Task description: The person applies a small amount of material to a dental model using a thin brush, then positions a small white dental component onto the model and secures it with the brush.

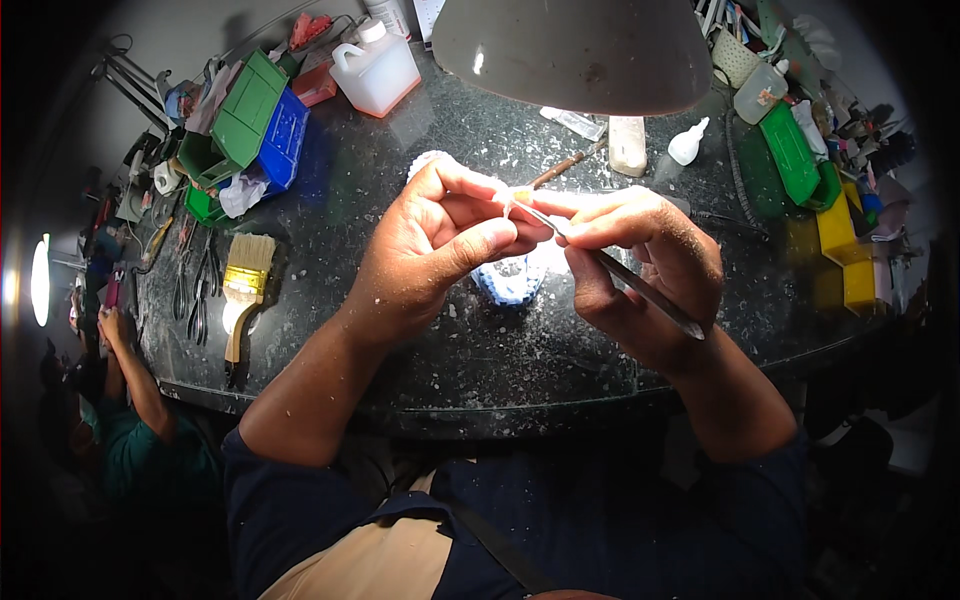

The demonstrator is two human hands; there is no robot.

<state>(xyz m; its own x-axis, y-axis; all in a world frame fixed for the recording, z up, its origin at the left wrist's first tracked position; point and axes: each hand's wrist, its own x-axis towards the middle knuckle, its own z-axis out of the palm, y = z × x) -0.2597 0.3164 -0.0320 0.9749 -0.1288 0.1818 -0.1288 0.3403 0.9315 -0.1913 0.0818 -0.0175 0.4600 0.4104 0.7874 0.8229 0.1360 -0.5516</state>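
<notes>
Pinched between the fingertips of my left hand [425, 235] is a tiny pale piece [508, 208], too small and overlit to name. My right hand [650, 235] is closed around a slim metal hand tool [648, 290], its thin tip meeting the piece. The two hands come together over the bench, fingertips nearly touching. Below them lies a blue-and-white object [508, 284], partly covered by the fingers. Behind my left fingers the edge of a white bumpy object [428, 160] shows. A brown stick-like handle [568, 168] points away beyond the hands. White dust speckles my skin.
A grey lamp shade [575, 50] hangs low over the dusty dark bench [480, 385]. Left: a flat brush [245, 285], pliers-like tools [203, 285], stacked bins [283, 140], a white jug [375, 70]. Right: a squeeze bottle [688, 142], more bins [792, 155]. A co-worker [150, 420] sits far left.
</notes>
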